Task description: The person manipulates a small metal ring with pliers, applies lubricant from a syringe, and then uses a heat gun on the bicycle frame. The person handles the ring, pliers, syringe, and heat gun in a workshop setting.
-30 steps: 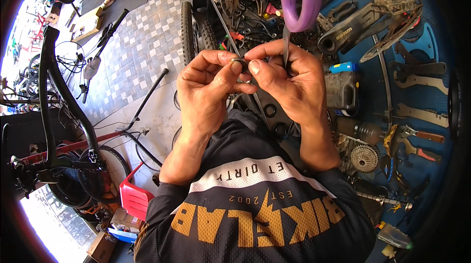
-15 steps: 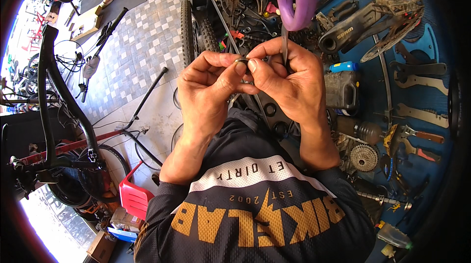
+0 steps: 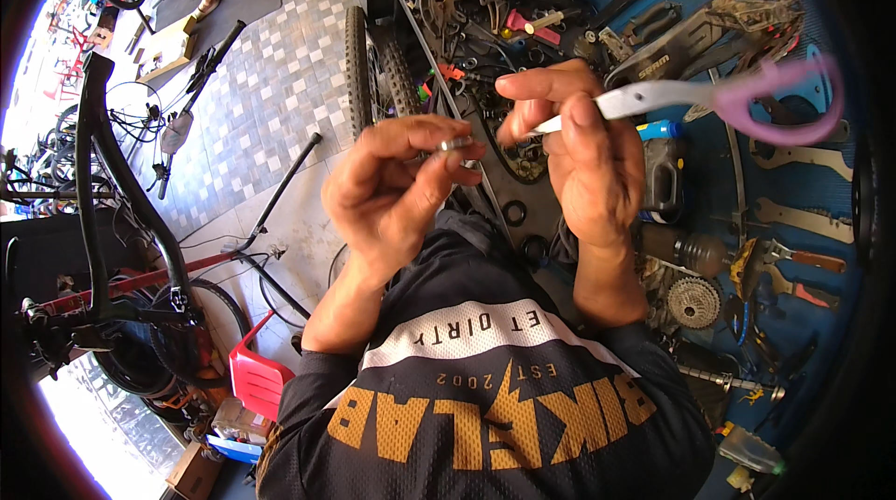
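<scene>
My left hand (image 3: 392, 187) pinches a small round metal ring (image 3: 455, 143) between thumb and fingertips, in front of my chest. Its exact kind is too small to make out. To the right, my right hand (image 3: 597, 173) grips a pair of scissors (image 3: 658, 97) by the blades, thumb and fingers closed round them. The purple handles stick out to the right and are smeared by motion. Part of the blades is hidden behind the fingers. The two hands are apart, with the blade tip pointing toward the left hand.
On the blue bench at right lie a crankset (image 3: 653, 57), a cassette (image 3: 693, 301), a dark bottle (image 3: 665, 178), wrenches (image 3: 803, 218) and pliers (image 3: 803, 290). Loose bike parts (image 3: 467, 6) crowd the far middle. A black bike frame (image 3: 89, 127) and a red plastic seat (image 3: 261, 374) stand at left.
My hands have parted, the right one moving right. The scissors have swung from pointing up to lying sideways, handles to the right. The ring has stayed in my left hand.
</scene>
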Demonstrator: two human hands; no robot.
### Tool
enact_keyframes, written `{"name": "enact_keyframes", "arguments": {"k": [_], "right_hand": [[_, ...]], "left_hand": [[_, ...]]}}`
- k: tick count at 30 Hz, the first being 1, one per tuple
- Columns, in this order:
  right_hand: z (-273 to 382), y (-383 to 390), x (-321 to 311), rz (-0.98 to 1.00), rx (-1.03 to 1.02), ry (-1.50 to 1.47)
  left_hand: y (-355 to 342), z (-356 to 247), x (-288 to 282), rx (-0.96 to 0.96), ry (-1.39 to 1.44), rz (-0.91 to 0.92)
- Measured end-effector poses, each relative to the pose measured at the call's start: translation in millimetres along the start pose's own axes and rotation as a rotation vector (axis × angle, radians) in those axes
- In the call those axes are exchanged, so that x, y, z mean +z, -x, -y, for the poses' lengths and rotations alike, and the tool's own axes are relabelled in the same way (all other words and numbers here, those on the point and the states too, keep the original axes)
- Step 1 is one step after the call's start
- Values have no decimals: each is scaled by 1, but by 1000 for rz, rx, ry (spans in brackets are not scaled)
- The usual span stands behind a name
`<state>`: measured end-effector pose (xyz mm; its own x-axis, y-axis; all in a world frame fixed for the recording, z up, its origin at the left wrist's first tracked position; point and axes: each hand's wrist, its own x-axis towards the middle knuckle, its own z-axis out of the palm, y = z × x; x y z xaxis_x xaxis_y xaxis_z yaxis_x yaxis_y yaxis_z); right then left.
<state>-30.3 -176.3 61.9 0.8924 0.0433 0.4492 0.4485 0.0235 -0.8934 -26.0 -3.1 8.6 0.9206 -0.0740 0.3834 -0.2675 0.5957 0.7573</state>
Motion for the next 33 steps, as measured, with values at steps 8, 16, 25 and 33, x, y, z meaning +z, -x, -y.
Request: {"name": "enact_keyframes", "arguments": {"k": [8,16,25,33], "right_hand": [[16,2,-19,6,-145,-24],[24,12,-4,16,-58,-104],[29,15,2,18,7,-194],[31,12,3,99,-47,-80]], "left_hand": [[-6,-24,-17,408,-610,302],[-3,-47,-13,610,-814,461],[-11,-58,-20,793,-912,623],[-11,-54,-24,844,-940,633]]}}
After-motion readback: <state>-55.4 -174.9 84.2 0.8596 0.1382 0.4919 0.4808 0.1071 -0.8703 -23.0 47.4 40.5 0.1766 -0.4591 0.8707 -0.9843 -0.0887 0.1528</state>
